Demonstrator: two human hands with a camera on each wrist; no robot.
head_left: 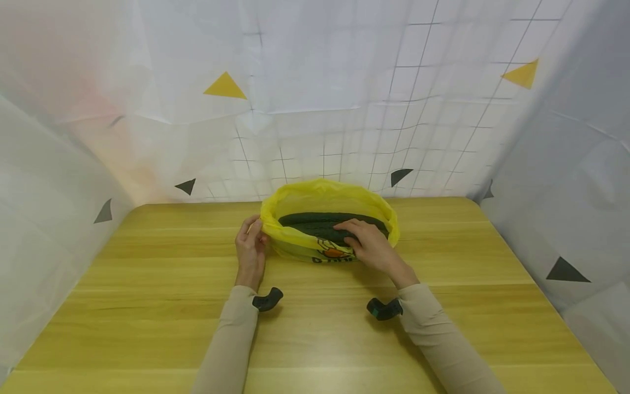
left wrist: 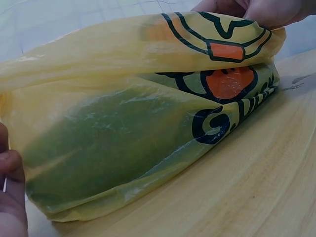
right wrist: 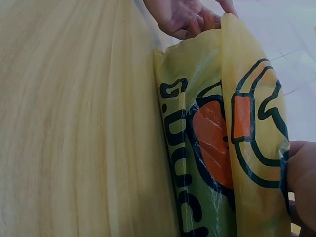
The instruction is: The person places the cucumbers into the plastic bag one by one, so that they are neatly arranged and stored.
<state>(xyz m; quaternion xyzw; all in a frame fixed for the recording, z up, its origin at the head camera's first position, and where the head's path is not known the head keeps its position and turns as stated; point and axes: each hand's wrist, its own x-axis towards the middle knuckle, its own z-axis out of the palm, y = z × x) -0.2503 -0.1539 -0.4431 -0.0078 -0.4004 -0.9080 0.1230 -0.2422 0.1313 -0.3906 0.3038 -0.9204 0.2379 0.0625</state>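
A yellow plastic bag (head_left: 295,238) with its mouth open upward lies on the table, and its front carries a cartoon print and lettering. Inside it long dark green cucumbers (head_left: 307,227) lie side by side, showing through the thin film as a green shape in the left wrist view. At the bag's left end my left hand (head_left: 251,251) pinches the rim between thumb and fingers. My right hand (head_left: 372,246) reaches over the front rim into the bag, fingers and thumb bent about a cucumber; part of that grip is hidden by the bag in both wrist views.
The wooden table (head_left: 315,339) has a back edge just behind the bag. White sheeting (head_left: 320,131) with grid lines and dark and yellow triangles stands behind and on both sides. A black wrist device (head_left: 268,300) sits on the left cuff, another (head_left: 384,309) on the right.
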